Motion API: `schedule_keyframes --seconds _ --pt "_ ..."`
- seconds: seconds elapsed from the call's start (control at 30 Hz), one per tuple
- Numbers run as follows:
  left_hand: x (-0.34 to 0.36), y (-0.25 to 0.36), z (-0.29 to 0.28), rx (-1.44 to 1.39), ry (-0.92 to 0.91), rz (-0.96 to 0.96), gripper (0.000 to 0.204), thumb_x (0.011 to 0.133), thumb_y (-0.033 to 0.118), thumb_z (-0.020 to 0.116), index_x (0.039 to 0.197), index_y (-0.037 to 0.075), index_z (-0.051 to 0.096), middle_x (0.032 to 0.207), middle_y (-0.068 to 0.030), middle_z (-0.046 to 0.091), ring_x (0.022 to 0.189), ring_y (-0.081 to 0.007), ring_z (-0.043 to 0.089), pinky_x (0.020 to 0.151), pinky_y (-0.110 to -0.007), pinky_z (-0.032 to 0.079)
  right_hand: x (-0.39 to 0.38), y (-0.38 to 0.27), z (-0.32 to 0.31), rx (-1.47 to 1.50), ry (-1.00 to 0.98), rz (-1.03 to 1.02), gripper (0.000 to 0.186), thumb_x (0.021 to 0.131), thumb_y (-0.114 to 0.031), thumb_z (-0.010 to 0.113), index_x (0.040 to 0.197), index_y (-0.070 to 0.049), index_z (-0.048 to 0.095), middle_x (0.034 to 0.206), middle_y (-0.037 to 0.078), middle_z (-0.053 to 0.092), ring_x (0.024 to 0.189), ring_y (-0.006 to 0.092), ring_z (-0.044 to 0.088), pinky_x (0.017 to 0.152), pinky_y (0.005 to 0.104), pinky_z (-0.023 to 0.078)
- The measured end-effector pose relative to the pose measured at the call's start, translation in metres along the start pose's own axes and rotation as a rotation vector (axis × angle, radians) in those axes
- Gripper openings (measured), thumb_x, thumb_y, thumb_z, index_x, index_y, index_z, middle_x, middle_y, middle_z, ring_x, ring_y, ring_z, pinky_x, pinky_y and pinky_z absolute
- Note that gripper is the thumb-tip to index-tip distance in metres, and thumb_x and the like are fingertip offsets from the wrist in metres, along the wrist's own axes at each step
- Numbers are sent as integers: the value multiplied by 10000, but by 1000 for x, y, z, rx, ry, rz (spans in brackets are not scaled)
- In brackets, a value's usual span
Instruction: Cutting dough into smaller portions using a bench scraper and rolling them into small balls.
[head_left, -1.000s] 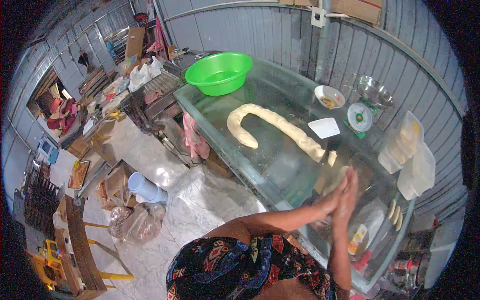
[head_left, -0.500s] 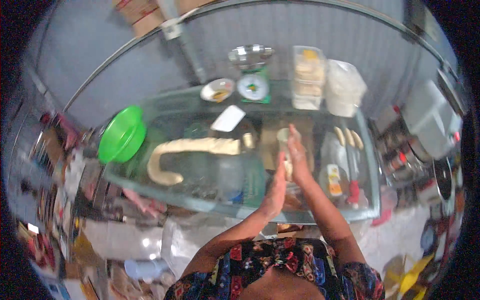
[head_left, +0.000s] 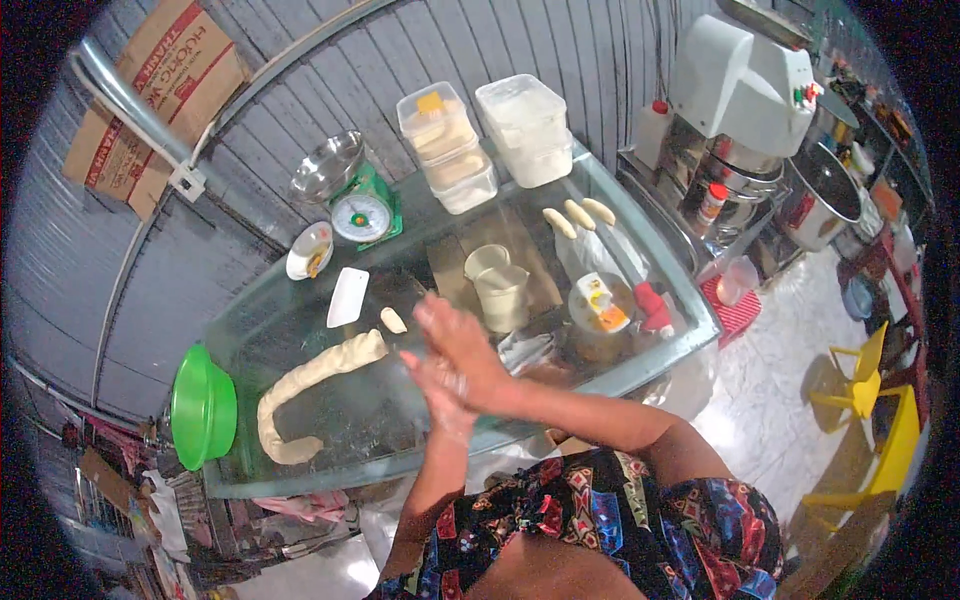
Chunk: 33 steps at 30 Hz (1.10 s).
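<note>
My right hand [head_left: 460, 350] lies across my left hand [head_left: 440, 392], palm to palm, fingers extended and dusted pale; whatever is between them is hidden. They are over the glass table [head_left: 365, 400], beside a long, curved dough roll [head_left: 330, 365] and a short cut piece [head_left: 394, 320]. A white rectangular scraper [head_left: 346, 296] lies farther back. Two cream cylindrical objects [head_left: 503, 300] are to the right, with three slim dough pieces [head_left: 578, 215] beyond them.
A green basin [head_left: 205, 410] is at left. A scale [head_left: 362, 217], a bowl [head_left: 308, 250] and plastic tubs [head_left: 525, 130] line the back. A steel-bowled mixer [head_left: 740, 95], a large pot [head_left: 815, 205] and yellow chairs [head_left: 860, 390] stand at right.
The view has swung rightward across the table, shifting the dough lower left. My joined hands have turned from side by side to crossed, right over left, and sit nearer the cut piece.
</note>
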<state>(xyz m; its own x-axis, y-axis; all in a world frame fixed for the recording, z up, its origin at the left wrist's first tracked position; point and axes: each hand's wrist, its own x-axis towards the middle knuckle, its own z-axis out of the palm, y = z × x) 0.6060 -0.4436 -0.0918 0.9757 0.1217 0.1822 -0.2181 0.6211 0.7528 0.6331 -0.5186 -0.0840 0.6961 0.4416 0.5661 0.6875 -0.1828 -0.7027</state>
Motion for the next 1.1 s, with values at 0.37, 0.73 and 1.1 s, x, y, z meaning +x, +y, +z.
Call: schedule_keyframes --seconds 0.37,0.73,1.1 --pt "-2 -4 6 28 10 -62 937 781 776 260 1459 172 28 1519 -72 43 1390 -252 64 1106 -410 31 -9 -6 -11 -35 -13 -2 667 886 -397 446 1418 -59 228 1426 278 225 1313 403 248 1067 486 171" --pt "-17 -8 8 91 27 -19 859 824 733 243 1458 183 64 1510 -61 103 1389 -249 61 1104 -426 33 3 9 -6 69 -1 141 733 887 -507 399 1420 -45 201 1454 264 156 1348 384 187 1072 502 131" --pt "-7 -2 3 204 27 13 851 816 743 235 1458 222 34 1514 -65 68 1385 -230 91 1104 -423 50 -21 -3 -1 103 12 13 715 857 -459 476 1438 -144 201 1478 218 114 1359 393 134 1048 551 157"
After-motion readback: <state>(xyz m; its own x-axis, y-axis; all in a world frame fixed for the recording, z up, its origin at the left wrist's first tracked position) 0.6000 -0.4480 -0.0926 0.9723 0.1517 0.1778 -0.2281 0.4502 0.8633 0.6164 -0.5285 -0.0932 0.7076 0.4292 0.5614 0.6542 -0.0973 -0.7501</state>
